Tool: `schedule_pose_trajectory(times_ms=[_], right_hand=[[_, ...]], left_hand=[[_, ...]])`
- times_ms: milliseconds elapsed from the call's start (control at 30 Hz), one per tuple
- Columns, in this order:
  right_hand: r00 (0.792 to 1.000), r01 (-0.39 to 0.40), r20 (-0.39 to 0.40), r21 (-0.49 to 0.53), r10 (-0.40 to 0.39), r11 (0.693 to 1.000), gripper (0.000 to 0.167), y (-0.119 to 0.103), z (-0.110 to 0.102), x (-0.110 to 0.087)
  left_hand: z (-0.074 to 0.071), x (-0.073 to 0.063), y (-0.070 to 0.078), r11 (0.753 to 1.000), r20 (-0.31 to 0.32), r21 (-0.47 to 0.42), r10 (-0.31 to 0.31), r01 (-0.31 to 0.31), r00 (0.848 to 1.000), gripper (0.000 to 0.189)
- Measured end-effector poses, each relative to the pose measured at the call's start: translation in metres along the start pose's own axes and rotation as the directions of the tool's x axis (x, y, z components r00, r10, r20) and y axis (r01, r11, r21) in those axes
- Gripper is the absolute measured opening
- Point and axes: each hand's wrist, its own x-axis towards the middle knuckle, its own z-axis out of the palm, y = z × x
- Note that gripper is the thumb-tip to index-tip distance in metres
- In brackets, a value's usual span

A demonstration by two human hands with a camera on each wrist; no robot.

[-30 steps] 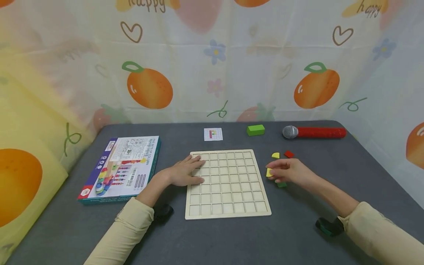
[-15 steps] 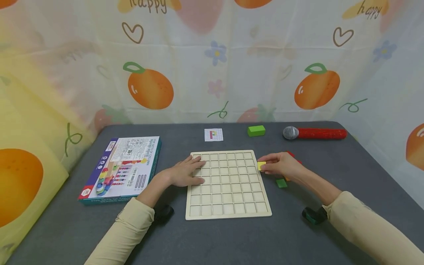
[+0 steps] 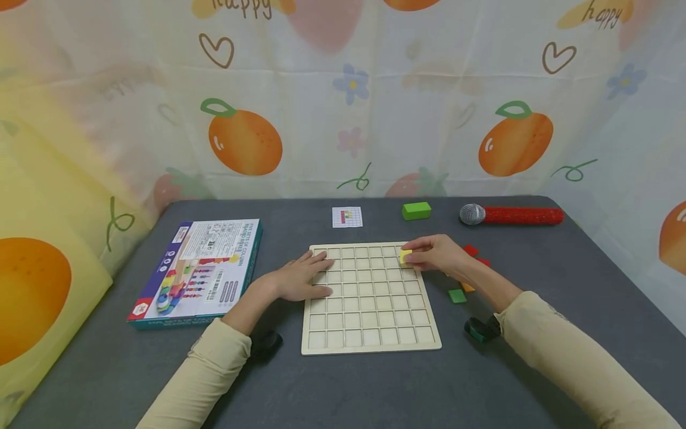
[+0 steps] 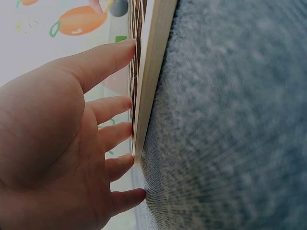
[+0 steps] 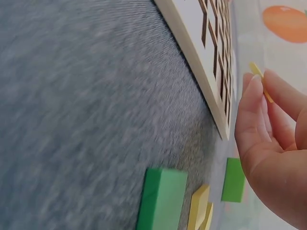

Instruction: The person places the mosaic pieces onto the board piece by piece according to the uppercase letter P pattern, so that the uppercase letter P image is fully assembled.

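Note:
A pale wooden grid board [image 3: 370,305] lies flat on the dark table. My left hand [image 3: 300,280] rests on its left side with spread, nearly straight fingers; in the left wrist view the fingertips [image 4: 125,103] touch the board's edge area. My right hand [image 3: 442,257] pinches a thin yellow tile [image 3: 405,257] over the board's upper right corner. Seen from the right wrist, that tile [image 5: 254,69] is between thumb and fingers and tilted. Right of the board lie red tiles [image 3: 471,251], an orange tile [image 3: 467,287] and a green tile [image 3: 457,296], partly hidden by the right hand and forearm.
A small card with a coloured grid pattern [image 3: 347,217] lies behind the board. Beside it are a light green block [image 3: 416,211] and a red microphone [image 3: 514,215]. A flat toy box [image 3: 214,268] lies at the left. A printed cloth [image 3: 348,131] hangs behind the table.
My right hand has carried the yellow tile left, from the loose tiles to over the board's upper right corner. My left hand stays in place on the board.

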Motion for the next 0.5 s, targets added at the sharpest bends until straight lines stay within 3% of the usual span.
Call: schedule_pose_trajectory(times_ms=[500], right_hand=[[0.998,-0.027,0.051,0.008,0.026,1.000,0.039,-0.010,0.019,0.022]], left_hand=[[0.000,0.002,0.000,1.000,0.007,0.013,-0.014,0.014,1.000,0.071]])
